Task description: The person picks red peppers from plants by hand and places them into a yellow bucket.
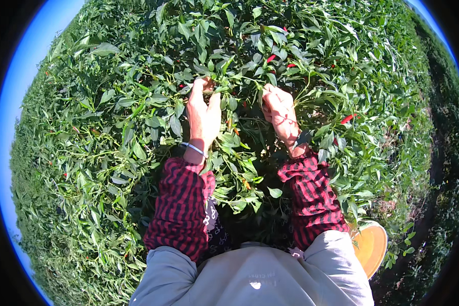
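Observation:
Both my arms reach into a leafy green chili pepper plant [232, 143]. My left hand [203, 115], with a white band at its wrist, has its thumb and fingers curled round a green plant stem [209, 92] among the leaves. To its right, my right hand [280, 109] is closed, its fingers bent in beside a thin branch. What lies inside those fingers is hidden. Beyond the right hand, a red chili pepper [271, 58] shows between leaves. Another red chili [349, 119] hangs farther right. A small orange chili [246, 184] sits low between my forearms.
Dense pepper foliage [102, 153] surrounds my hands on all sides. An orange round container [371, 247] stands close by my right side, partly behind my sleeve. Along the right runs a dark strip of ground [436, 122] beside the plants.

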A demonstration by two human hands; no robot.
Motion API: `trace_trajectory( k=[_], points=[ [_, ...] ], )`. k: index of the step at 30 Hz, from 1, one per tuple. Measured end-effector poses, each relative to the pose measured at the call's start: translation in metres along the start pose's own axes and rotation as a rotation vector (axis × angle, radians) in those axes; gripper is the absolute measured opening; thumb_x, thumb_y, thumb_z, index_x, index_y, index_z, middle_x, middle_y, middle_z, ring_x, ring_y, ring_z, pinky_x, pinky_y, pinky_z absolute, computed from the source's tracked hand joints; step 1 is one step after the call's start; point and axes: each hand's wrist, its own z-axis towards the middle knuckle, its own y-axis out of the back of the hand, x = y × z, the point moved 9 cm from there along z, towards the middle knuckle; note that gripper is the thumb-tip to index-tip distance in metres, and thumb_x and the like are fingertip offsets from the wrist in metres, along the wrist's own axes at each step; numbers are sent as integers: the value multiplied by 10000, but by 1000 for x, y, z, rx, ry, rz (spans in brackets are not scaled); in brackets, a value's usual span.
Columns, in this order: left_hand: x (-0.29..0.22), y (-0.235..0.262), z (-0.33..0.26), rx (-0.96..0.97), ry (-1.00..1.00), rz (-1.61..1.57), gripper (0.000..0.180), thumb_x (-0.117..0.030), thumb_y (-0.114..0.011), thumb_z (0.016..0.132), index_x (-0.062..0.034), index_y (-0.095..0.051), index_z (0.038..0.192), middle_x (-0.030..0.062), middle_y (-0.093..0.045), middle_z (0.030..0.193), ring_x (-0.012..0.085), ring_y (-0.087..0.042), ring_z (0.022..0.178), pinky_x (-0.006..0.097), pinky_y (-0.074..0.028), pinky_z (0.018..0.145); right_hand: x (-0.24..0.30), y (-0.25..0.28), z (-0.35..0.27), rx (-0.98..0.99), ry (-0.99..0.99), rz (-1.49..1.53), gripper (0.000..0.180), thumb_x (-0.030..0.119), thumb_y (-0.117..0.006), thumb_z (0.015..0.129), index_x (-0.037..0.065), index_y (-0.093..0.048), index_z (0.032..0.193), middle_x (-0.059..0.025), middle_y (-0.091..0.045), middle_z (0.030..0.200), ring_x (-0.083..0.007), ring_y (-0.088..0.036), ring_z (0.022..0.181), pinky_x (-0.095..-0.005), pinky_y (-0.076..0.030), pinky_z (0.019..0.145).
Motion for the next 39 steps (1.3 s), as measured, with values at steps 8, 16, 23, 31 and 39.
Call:
trace_trajectory(
  k=[8, 16, 23, 31, 39],
  points=[
    [-75, -102, 53, 141, -367, 364, 357, -187, -622, 768, 2, -536, 1058, 193, -574, 1051, 339, -556, 948, 392, -444, 816, -2, 58, 1, -437, -81, 170, 197, 280, -531, 900, 109, -524, 803, 73, -342, 542, -31, -258, 402, -183, -210, 357],
    [30, -116, 57, 391, 39, -386, 175, 2, -460, 752, 11, -591, 868, 75, -629, 726, 107, -530, 619, 284, -429, 561, -3, 60, 10, -291, -57, 151, 116, 202, -481, 892, 113, -551, 918, 54, -429, 608, -18, -298, 462, -170, -212, 385],
    [50, -93, 51, 393, 217, -606, 184, -8, -557, 819, 3, -589, 999, 47, -632, 903, 119, -606, 828, 234, -460, 730, 13, 31, 11, -13, 177, -249, 194, 101, -447, 801, 61, -631, 850, 63, -395, 572, -22, -288, 511, -205, -234, 466],
    [21, -87, 37, 445, 163, -681, 250, -191, -544, 867, -20, -572, 1048, 26, -577, 978, 101, -529, 891, 230, -394, 804, 9, 19, 13, -92, 113, -569, 182, 170, -537, 868, 3, -510, 937, -85, -534, 683, -165, -484, 610, -313, -415, 585],
    [7, -86, 16, 277, 135, -623, 215, -63, -641, 784, -11, -584, 984, 14, -593, 853, 56, -538, 748, 189, -430, 672, 3, 3, 10, 23, 236, -783, 420, 0, -519, 814, 62, -403, 1213, -181, -563, 1059, -321, -575, 956, -368, -456, 821]
  ],
)
